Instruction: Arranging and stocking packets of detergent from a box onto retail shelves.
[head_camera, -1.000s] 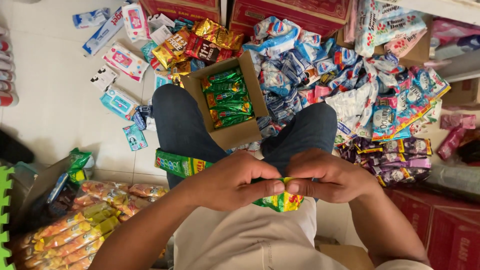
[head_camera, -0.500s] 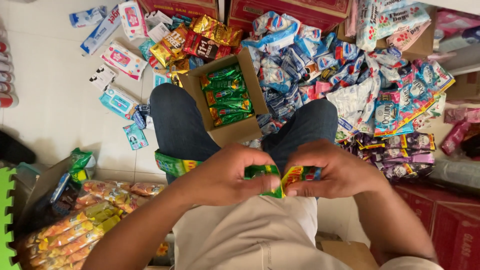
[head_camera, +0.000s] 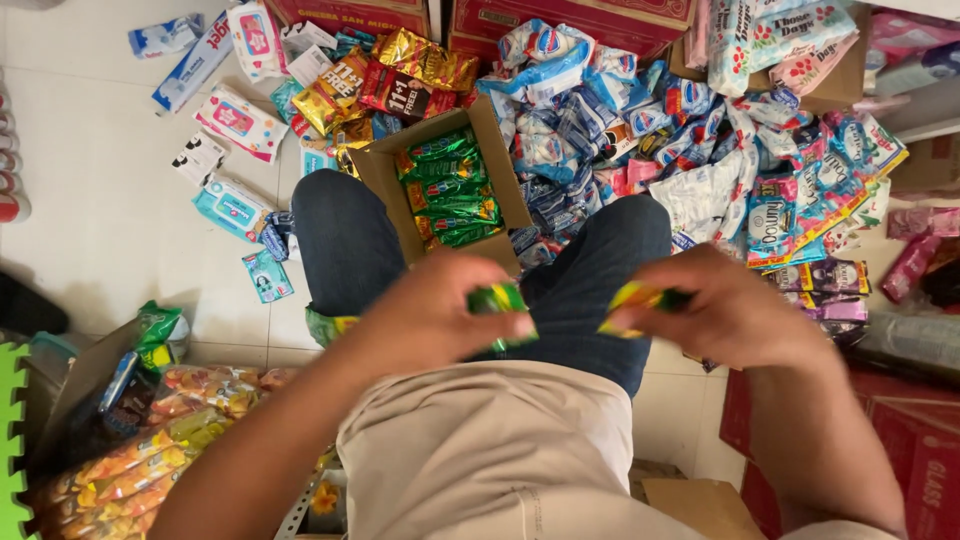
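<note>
My left hand (head_camera: 435, 315) pinches a small green and yellow sachet (head_camera: 500, 300) above my lap. My right hand (head_camera: 725, 310) holds a second yellow-green sachet (head_camera: 640, 297) a short way to the right; the two pieces are apart. Both hands hover over my knees in dark jeans (head_camera: 345, 240). Just beyond them an open cardboard box (head_camera: 390, 165) sits between my legs, filled with several green sachets (head_camera: 450, 190).
Heaps of blue, white and pink packets (head_camera: 700, 150) cover the floor on the right. Gold and red packs (head_camera: 390, 75) and small boxes (head_camera: 235, 120) lie at the upper left. Orange snack bags (head_camera: 150, 450) sit at the lower left, red cartons (head_camera: 920, 450) at the lower right.
My hands were together on one strip of sachets; they have pulled apart sideways, and each now holds a separate piece.
</note>
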